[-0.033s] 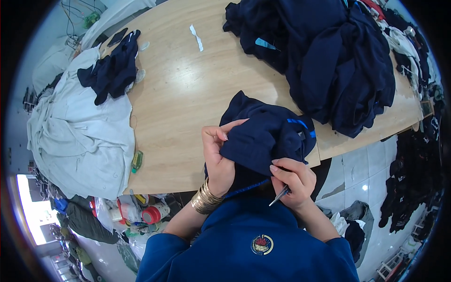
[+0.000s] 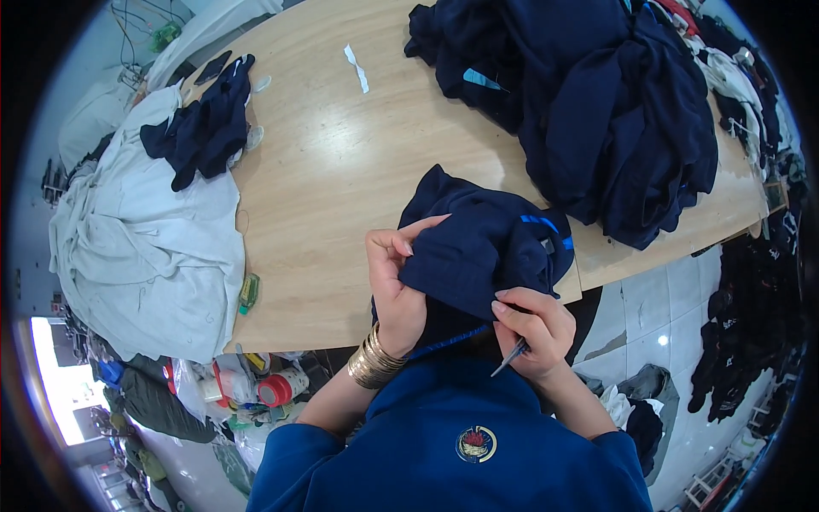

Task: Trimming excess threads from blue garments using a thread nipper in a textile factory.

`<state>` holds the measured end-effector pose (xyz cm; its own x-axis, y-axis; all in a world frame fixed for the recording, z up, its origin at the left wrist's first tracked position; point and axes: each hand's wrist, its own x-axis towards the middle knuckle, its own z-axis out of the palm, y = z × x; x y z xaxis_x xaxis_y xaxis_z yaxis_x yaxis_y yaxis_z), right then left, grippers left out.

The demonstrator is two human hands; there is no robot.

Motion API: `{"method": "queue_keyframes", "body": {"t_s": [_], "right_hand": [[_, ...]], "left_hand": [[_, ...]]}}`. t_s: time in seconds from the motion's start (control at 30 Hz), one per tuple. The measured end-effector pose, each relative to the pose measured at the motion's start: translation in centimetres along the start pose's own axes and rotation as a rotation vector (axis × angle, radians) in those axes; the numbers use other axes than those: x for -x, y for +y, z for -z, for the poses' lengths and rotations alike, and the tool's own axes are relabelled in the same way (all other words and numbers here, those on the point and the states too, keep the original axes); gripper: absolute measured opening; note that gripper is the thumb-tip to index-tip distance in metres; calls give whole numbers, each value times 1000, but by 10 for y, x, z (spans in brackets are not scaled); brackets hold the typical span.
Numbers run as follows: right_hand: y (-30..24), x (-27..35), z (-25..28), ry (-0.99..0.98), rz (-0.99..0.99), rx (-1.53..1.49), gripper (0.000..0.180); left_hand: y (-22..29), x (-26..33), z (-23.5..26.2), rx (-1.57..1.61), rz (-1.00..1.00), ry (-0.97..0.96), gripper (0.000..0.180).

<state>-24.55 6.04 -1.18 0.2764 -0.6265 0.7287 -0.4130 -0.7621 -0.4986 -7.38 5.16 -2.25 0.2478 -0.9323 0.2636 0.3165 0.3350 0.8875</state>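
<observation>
A navy fabric garment (image 2: 461, 256) with bright blue stripes lies bunched at the table's near edge, part of it hanging over. My left hand (image 2: 399, 294), with gold bangles at the wrist, is closed on its left edge between thumb and fingers. At the lower right edge of the cloth, my right hand (image 2: 542, 328) pinches the fabric between thumb and forefinger. Tucked in that same hand is a slim metal tool (image 2: 505, 362) whose point sticks out toward me; its handle is hidden by the fingers, so I cannot tell its exact kind.
A large heap of navy garments (image 2: 597, 111) covers the table's far right. White cloth (image 2: 162, 256) drapes over the left side, with a small navy piece (image 2: 209, 128) on top. A paper strip (image 2: 357, 70) lies on the wooden table (image 2: 316, 188); a small green item (image 2: 248, 293) sits near its edge.
My right hand and the metal tool have shifted very slightly to the right. Both hands keep their grip on the garment.
</observation>
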Motion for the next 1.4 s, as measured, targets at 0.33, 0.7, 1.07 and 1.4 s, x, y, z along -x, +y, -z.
{"method": "queue_keyframes", "body": {"t_s": [0.33,0.7,1.07,1.4], "right_hand": [[6,-4,9,89,76,20,20],[15,6,15,52,84,95,24],[18,7,16,46,29,123,25],[14,-30,19,-89,-698,-302,14]], "left_hand": [[-8,5,7,-257,-137,75,27],[-16,10,15,-268,-120,8,26],[-16,15,18,-553,-349,-6,27],[27,-18,7,-986,-156,-497,43]]}}
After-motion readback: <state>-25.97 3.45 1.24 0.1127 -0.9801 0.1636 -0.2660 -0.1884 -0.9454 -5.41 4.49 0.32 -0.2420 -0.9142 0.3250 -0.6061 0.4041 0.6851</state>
